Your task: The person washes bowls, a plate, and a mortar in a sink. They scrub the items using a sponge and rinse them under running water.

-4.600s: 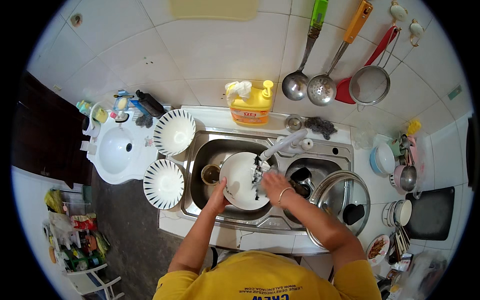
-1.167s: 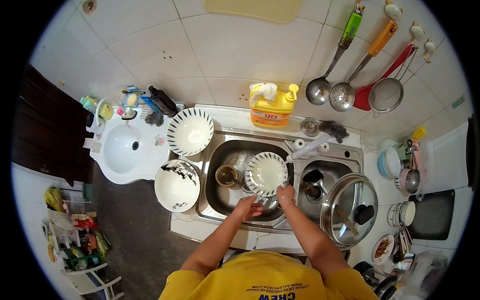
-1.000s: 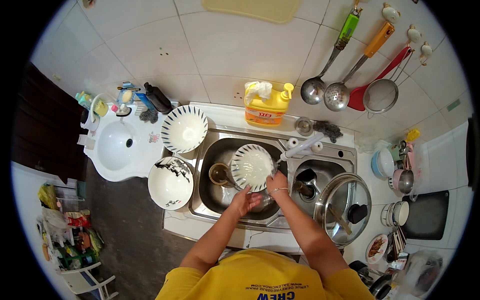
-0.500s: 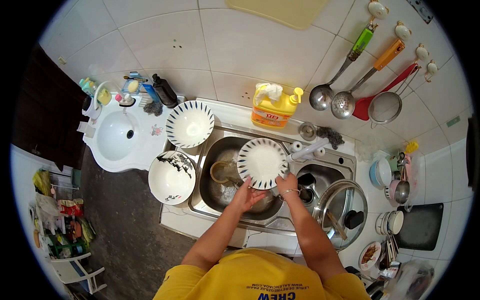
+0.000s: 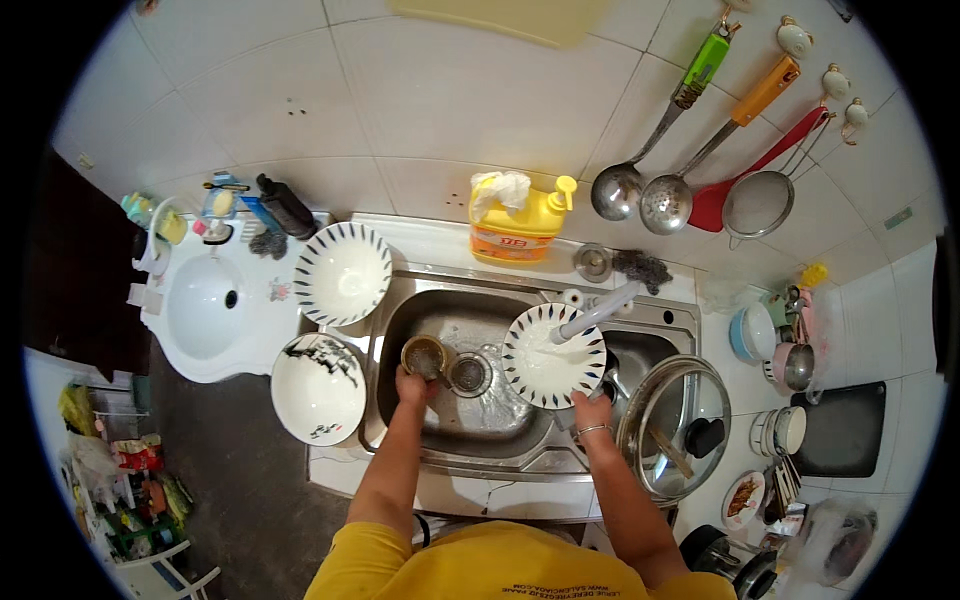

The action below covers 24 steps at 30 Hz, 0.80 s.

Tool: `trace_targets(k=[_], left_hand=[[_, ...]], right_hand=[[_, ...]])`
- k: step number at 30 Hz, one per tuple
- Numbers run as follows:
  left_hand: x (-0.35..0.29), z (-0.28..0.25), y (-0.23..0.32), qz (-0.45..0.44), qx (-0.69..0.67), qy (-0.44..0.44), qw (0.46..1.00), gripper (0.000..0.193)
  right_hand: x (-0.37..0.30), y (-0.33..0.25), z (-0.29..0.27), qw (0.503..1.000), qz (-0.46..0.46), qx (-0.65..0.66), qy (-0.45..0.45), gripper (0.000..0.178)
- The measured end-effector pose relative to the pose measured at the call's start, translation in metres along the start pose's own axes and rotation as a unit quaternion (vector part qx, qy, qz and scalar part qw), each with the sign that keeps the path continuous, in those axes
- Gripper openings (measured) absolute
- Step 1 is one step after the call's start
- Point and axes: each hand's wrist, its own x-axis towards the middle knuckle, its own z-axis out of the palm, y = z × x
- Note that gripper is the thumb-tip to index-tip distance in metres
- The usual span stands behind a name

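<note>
My right hand (image 5: 591, 408) grips the near edge of a white plate (image 5: 530, 345) with dark leaf marks round its rim. The plate is held tilted over the right part of the large sink basin (image 5: 480, 430), under the pale faucet spout (image 5: 597, 313). My left hand (image 5: 414, 386) is down in the basin with its fingers closed on the near side of a small round brown-rimmed cup-like thing (image 5: 424, 357). Something greyish shows inside it, too unclear to name. Right beside it lies the round metal drain (image 5: 468, 374).
Left of the sink stand a leaf-rimmed bowl (image 5: 343, 274) and a black-patterned bowl (image 5: 318, 388). A yellow pump bottle (image 5: 515, 225) stands behind. A glass lid (image 5: 675, 428) covers part of the right side. Ladles (image 5: 617, 190) hang on the wall; a small washbasin (image 5: 205, 300) is far left.
My left hand has left the plate and moved left and down to the round thing in the basin. My right hand keeps the plate, now lower and under the spout. The view has shifted.
</note>
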Motion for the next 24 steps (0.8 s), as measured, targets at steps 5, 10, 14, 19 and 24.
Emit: trace_targets(k=[5, 10, 14, 19, 24], left_hand=[[0.036, 0.04, -0.02, -0.04, 0.199, -0.085, 0.975, 0.047], [0.018, 0.095, -0.033, -0.145, 0.211, -0.235, 0.938, 0.057], [-0.004, 0.098, -0.022, -0.127, 0.297, -0.253, 0.912, 0.055], [-0.068, 0.099, 0.041, -0.182, -0.034, -0.326, 0.927, 0.056], [-0.125, 0.103, 0.069, -0.139, -0.046, -0.294, 0.945, 0.054]], right_hand=[[-0.009, 0.002, -0.013, 0.997, 0.02, 0.077, -0.012, 0.03], [-0.012, 0.008, -0.017, 0.999, -0.006, 0.035, -0.029, 0.025], [-0.016, -0.003, -0.011, 0.999, -0.018, 0.044, -0.027, 0.025], [-0.004, 0.015, 0.016, 0.994, -0.029, 0.094, -0.047, 0.026], [-0.008, -0.001, 0.038, 0.988, 0.045, 0.082, -0.126, 0.04]])
